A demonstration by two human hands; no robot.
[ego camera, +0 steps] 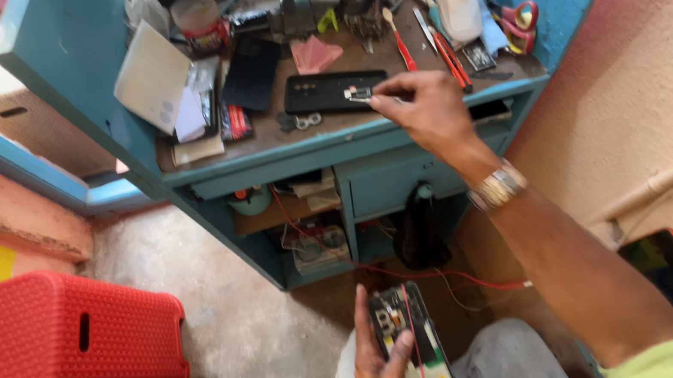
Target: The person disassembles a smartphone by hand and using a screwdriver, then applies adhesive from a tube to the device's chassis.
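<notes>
Head view: person seated at blue desk (364, 138).
Left hand (377, 365): closed around opened phone (412, 345), low by lap.
Right hand (427, 103): fingertips pinch small part (359, 93) over black cover (332, 92) on desk.

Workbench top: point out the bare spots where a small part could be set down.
On the workbench, bare wood shows along the front edge between the small metal ring piece and the cards, and beside the pink cloth. The back and right side, around the scissors and screwdrivers, are crowded.
</notes>
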